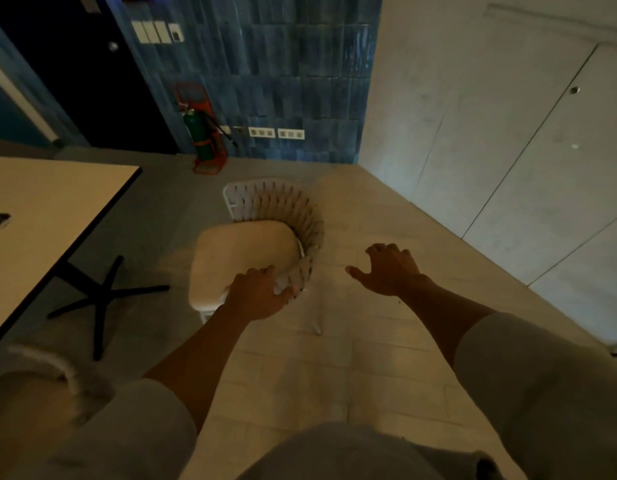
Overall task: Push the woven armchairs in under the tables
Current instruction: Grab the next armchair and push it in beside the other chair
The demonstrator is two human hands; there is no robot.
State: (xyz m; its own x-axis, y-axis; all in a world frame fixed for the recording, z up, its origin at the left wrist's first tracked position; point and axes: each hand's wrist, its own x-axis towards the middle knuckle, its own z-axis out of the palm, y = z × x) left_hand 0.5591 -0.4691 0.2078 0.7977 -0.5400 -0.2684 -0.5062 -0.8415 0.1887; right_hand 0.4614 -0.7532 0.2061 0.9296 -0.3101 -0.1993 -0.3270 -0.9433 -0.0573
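The woven armchair [275,216] is gripped at its armrest by the left hand [258,294]; the right hand [386,271] is held open, empty. A push toward the table [40,202] is judged next.

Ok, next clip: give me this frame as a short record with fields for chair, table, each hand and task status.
chair: woven armchair with cream cushion, standing on the floor to the right of the table, not under it
table: light top with dark edge, black cross base, at left of view
left hand: on the chair's near woven rim, fingers curled over it in a grip
right hand: open, spread in the air to the right of the chair, touching nothing
background: fire extinguisher against blue tiled wall
task status: chair not yet pushed in
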